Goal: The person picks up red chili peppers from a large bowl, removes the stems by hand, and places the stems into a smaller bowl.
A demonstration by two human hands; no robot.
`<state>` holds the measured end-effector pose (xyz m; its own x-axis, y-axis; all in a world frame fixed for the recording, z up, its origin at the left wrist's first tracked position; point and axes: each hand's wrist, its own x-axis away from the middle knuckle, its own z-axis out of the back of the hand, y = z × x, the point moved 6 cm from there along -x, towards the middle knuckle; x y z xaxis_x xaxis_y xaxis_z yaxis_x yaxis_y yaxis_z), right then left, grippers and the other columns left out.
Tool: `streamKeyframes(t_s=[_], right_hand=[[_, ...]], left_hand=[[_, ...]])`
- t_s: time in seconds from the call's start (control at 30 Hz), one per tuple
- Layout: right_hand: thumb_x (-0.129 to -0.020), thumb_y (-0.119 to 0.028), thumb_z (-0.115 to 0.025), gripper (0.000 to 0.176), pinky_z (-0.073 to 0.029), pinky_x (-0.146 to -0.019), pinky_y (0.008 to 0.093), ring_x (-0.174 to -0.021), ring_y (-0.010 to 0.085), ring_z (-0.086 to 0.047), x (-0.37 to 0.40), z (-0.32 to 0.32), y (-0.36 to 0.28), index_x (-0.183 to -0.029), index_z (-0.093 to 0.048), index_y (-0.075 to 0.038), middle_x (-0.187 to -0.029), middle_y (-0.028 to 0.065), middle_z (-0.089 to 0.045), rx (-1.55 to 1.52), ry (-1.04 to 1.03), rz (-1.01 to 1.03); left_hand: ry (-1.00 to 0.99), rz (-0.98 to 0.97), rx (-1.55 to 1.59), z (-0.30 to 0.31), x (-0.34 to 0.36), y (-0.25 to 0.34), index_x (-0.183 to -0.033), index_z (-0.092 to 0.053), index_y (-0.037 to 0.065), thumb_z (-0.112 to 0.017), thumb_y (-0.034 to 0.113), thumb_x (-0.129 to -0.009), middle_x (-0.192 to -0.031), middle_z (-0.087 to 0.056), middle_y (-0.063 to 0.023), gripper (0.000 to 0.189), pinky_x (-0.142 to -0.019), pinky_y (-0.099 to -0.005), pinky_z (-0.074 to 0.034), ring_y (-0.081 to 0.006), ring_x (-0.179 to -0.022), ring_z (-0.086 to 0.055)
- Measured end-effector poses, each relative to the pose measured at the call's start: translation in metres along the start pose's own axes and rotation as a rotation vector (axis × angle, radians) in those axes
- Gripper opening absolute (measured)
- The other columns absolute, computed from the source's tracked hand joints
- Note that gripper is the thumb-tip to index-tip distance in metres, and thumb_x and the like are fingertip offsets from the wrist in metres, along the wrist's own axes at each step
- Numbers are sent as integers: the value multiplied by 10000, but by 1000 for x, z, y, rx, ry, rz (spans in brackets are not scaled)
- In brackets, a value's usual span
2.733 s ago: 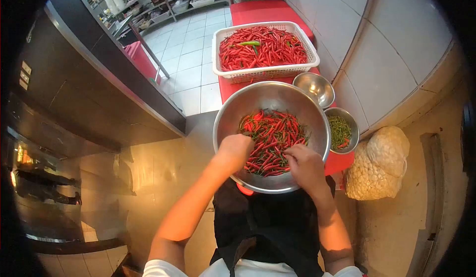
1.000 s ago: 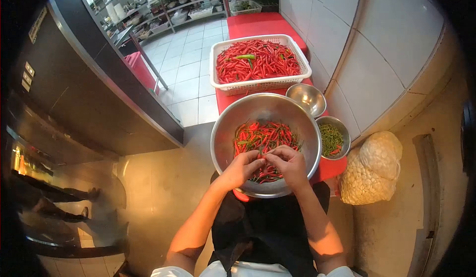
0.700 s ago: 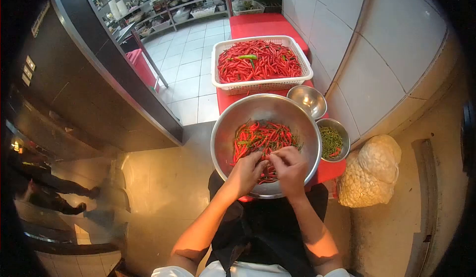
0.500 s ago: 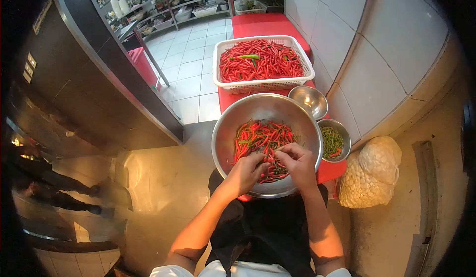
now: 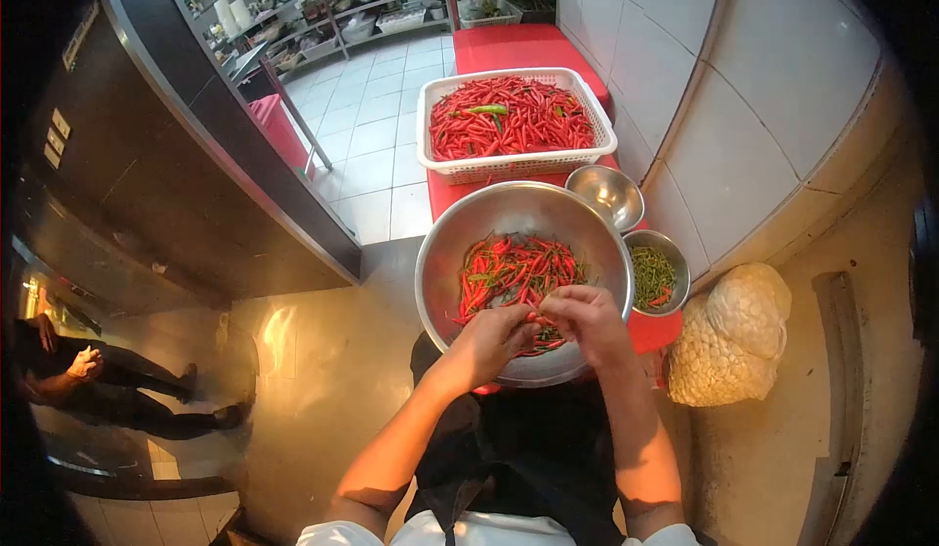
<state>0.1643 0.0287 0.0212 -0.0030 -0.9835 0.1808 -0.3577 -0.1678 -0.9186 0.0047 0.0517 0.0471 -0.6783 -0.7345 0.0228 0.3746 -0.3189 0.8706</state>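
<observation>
A large steel bowl [image 5: 433, 243] holds red chilies [image 5: 514, 270] with green stems, piled loosely inside. Over its near side, my left hand [image 5: 489, 344] is closed, pinching a red chili [image 5: 534, 317] between thumb and finger. Right beside it, my right hand [image 5: 590, 321] is closed too, its fingertips pressed together at the chili's end. What exactly lies between those right fingertips is too small and hidden to make out.
Beyond the bowl, a white basket [image 5: 423, 135] heaped with red chilies stands on a red bench [image 5: 504, 47]. Two small steel bowls sit at the right; one holds green stems [image 5: 650, 274]. A bulging bag [image 5: 729, 341] is beside the bench. Another person's hand [image 5: 86, 362] shows at far left.
My right hand has drawn closer to my left, and its fingers have turned inward. At far left, the other person has come into clearer view, a hand now showing. The view has shifted slightly.
</observation>
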Motion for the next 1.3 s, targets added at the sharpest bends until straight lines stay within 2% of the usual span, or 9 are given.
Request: streamKeyframes(t_s=[0.07, 0.17, 0.27, 0.4, 0.7, 0.87, 1.1, 1.2, 1.3], right_hand=[[-882, -105, -698, 98, -427, -511, 222, -585, 81, -570, 0, 6, 0, -869, -698, -9, -744, 12, -643, -245, 28, -59], [-906, -119, -674, 101, -443, -523, 221, -594, 78, -572, -1, 21, -4, -922, -688, -21, -732, 3, -639, -208, 150, 29], [-921, -129, -658, 106, -470, -561, 234, -611, 84, -584, 3, 24, -4, -914, -687, -27, -767, 8, -652, 77, 160, 23], [-941, -139, -624, 122, -546, -648, 255, -706, 132, -663, 8, 14, 16, -935, -663, -24, -843, 59, -684, -26, 124, -65], [-958, -126, -578, 132, -531, -591, 250, -678, 127, -627, 18, 3, 10, -987, -625, -6, -852, 68, -660, -142, 233, 52], [-963, -177, -624, 168, -497, -553, 226, -651, 92, -608, 15, -6, 11, -997, -641, -14, -818, 32, -652, -230, 93, -88], [-923, -158, -684, 120, -456, -507, 207, -569, 65, -577, 5, -19, 26, -899, -677, -41, -709, 0, -641, 145, 85, -61], [-923, -144, -687, 119, -454, -502, 204, -568, 55, -567, 4, -18, 28, -909, -685, -26, -709, 1, -643, 139, 132, -22], [-924, -131, -689, 131, -451, -497, 204, -581, 45, -561, 5, -9, 24, -945, -692, -2, -729, 1, -646, 162, 221, 49]], left_hand=[[-61, 112, 89, -1, -1, -7, -1042, -614, -8, -535, 190, -1023, -867, -669, -135, 214, -699, -351, -486, -226, -778, -646], [-60, 255, 842, -14, -3, -42, -1065, -602, 16, -507, 234, -1050, -911, -679, -82, 239, -679, -293, -491, -159, -766, -627], [-11, 239, 1300, -11, -4, -50, -1108, -589, 22, -476, 249, -1060, -989, -699, -108, 258, -760, -295, -553, -193, -876, -676], [86, 246, 1461, -10, -8, -43, -1122, -577, 12, -469, 260, -1059, -1131, -668, -192, 277, -916, -377, -574, -288, -1027, -683], [245, 300, 1620, -24, -22, -43, -1092, -576, 14, -435, 257, -1066, -1317, -574, -251, 282, -1059, -408, -517, -337, -1216, -583], [176, 248, 1601, -30, -21, -44, -1077, -586, 48, -397, 282, -1076, -1364, -558, -220, 301, -993, -409, -536, -300, -1194, -595], [17, 81, 1481, -35, -22, -44, -1073, -593, 69, -396, 316, -1076, -1368, -580, -175, 315, -861, -404, -539, -254, -1095, -628], [137, 94, 1484, -31, -20, -48, -1064, -594, 62, -408, 303, -1072, -1316, -607, -185, 304, -875, -410, -553, -248, -1075, -638], [357, 299, 1527, -25, -14, -55, -1047, -601, 50, -460, 243, -1059, -1206, -652, -164, 239, -843, -369, -583, -220, -982, -670]])
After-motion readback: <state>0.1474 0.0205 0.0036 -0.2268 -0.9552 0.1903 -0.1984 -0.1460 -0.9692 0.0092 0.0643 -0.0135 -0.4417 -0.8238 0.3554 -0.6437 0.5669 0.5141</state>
